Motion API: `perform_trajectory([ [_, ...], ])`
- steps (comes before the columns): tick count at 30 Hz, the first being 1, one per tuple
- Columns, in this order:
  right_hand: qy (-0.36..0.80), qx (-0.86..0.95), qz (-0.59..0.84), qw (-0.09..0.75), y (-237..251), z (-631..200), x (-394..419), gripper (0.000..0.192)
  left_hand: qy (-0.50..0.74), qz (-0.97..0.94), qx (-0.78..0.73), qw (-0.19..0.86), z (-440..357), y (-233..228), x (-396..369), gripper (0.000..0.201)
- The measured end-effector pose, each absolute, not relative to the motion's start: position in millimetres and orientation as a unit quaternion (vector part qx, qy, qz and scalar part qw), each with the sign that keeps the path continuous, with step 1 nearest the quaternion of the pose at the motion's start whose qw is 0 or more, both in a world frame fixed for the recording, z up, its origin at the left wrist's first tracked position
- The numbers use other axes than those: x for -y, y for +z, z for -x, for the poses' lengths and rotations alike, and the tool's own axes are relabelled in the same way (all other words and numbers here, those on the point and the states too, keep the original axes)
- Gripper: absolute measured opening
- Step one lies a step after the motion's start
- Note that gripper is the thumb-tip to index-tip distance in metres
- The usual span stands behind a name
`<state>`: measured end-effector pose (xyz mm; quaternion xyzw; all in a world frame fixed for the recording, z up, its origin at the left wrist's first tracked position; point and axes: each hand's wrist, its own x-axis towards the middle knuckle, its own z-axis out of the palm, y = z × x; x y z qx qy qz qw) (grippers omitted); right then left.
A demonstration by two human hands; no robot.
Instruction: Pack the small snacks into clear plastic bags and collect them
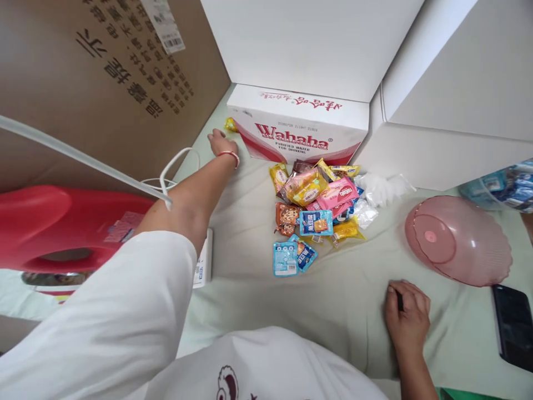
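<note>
My left hand point(222, 143) is stretched far out to the left end of the white and red Wahaha carton point(297, 133). Just beyond its fingertips lies a yellow snack packet point(230, 124), partly behind the carton's corner; the fingers are slightly apart and hold nothing visible. My right hand point(408, 314) rests on the cloth at the lower right, its fingers curled under. In front of the carton is a pile of snacks: yellow packets point(308, 191), pink packets point(339, 193), brown packets point(287, 215) and blue packets point(316, 223). Two more blue packets point(285, 259) lie nearer me.
Right of the pile are crumpled clear plastic point(385, 190), a pink translucent bowl point(458, 241) and a black phone point(514, 325). A large brown cardboard box point(125, 100) stands left, above a red plastic object point(104, 222). A white cable point(166, 166) runs beside my left arm.
</note>
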<state>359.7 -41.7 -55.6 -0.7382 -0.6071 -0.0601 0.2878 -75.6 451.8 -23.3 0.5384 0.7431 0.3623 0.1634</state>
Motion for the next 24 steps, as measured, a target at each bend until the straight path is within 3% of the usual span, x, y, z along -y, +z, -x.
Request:
perform_trajectory([
  [7,-0.076,0.622,0.726,0.284,-59,-362,45,0.018,0.286,-0.595,-0.747,0.076,80,-18,-454,0.077],
  [16,-0.052,0.599,0.745,0.287,-59,-361,45,0.016,0.157,-0.643,-0.730,0.168,71,-7,-483,0.051],
  [21,-0.035,0.581,0.762,0.284,-52,-355,41,0.014,0.177,-0.586,-0.786,0.083,68,-24,-458,0.041],
  [24,-0.031,0.576,0.765,0.286,-53,-355,40,0.013,0.187,-0.570,-0.796,0.083,65,-31,-427,0.037],
])
